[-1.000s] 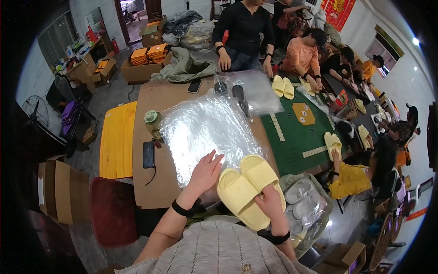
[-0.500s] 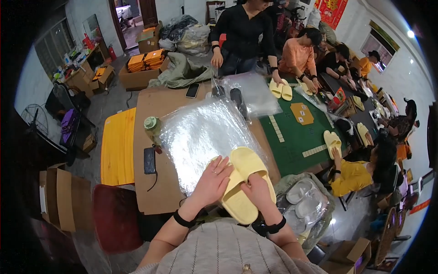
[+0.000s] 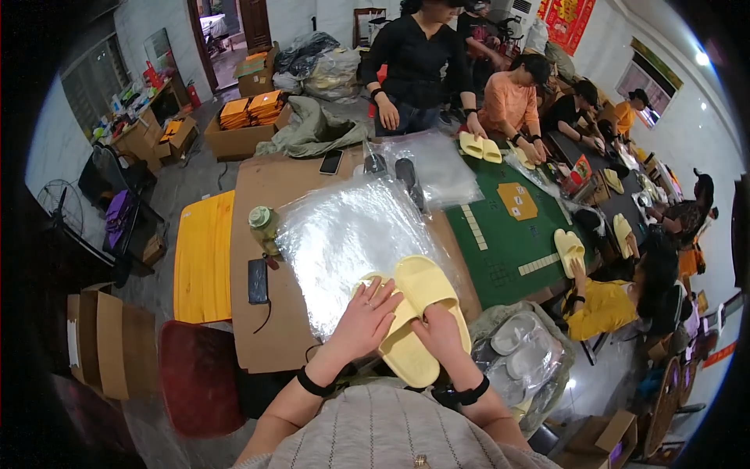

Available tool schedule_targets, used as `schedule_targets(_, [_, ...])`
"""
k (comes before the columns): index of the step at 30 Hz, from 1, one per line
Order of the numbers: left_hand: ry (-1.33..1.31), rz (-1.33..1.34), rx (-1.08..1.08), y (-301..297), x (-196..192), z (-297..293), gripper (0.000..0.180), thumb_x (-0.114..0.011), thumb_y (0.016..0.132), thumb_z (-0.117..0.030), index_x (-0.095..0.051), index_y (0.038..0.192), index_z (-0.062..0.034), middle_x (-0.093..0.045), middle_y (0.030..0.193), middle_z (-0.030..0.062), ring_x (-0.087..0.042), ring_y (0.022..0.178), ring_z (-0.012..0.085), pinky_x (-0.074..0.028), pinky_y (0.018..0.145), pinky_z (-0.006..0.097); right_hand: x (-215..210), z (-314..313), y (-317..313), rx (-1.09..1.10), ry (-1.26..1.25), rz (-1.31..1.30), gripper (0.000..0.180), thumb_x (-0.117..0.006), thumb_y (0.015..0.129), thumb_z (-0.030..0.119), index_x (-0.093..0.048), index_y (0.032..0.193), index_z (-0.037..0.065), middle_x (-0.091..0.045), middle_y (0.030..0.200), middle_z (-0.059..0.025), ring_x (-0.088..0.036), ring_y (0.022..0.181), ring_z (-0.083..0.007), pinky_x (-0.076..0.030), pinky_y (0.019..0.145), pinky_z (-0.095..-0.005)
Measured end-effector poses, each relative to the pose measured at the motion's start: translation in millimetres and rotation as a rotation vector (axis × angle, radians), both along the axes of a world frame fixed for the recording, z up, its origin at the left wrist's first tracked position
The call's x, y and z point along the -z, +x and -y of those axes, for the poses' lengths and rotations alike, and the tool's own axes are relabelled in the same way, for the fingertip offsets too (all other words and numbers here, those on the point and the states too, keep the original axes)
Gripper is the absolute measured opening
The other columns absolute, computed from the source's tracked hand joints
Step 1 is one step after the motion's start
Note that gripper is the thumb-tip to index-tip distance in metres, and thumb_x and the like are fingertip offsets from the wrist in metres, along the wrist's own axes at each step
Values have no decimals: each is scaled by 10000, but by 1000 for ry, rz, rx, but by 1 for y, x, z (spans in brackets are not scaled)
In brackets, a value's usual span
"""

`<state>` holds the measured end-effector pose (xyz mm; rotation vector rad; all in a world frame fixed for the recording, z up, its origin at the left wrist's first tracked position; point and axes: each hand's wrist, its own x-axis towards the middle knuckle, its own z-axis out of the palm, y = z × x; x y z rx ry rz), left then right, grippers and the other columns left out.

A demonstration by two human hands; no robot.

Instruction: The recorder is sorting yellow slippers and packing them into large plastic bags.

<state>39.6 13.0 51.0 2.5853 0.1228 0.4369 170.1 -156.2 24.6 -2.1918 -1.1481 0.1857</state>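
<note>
Lower centre: left hand point(image 3: 366, 322) flat on, right hand point(image 3: 440, 332) grip clasping, stacked yellow slippers point(image 3: 418, 313) over plastic sheet point(image 3: 344, 230) on counter point(image 3: 269, 187).

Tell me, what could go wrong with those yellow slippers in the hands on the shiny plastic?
The yellow slippers are stacked unevenly under the left hand and right hand, so the top one might slide off. The clear plastic sheet looks slick and could bunch up or slip under them. They lie near the table edge, so a loose slipper might drop to the floor.
</note>
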Motion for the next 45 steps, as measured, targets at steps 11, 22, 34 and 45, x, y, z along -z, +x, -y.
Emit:
schedule_targets(11, [-73,21,-143,-3,7,-19,418,-438,1002,-211,-514,1399,-102,-416,1502,192,-359,1382,440,-243,1147,577,0,-2,-6,35,-28,17,258,-671,835,254,-559,826,21,-577,812,-187,-591,772,-392,-483,682,-497])
schedule_targets(22, [-151,-17,139,1,-7,-1,415,-463,995,-226,-525,1395,-141,-419,1506,169,-346,1398,431,-250,1166,526,11,-18,-5,56,37,88,225,-706,791,176,-549,793,13,-571,775,-184,-591,755,-383,-464,646,-475])
schedule_targets(34, [-73,-5,289,-10,-30,16,451,-484,972,-192,-513,1421,-149,-358,1563,106,-297,1449,357,-207,1183,534,80,-102,42,-102,144,750,344,-608,900,238,-561,1115,-27,-548,1029,-226,-535,968,-393,-453,857,-491])
schedule_targets(45, [-308,153,-184,-23,18,-37,534,-591,914,-219,-490,1415,-65,-309,1539,275,-255,1430,483,-255,1164,518,-34,19,-14,-364,-50,-306,362,-747,861,184,-649,1173,29,-689,1000,-116,-655,894,-206,-520,725,-336])
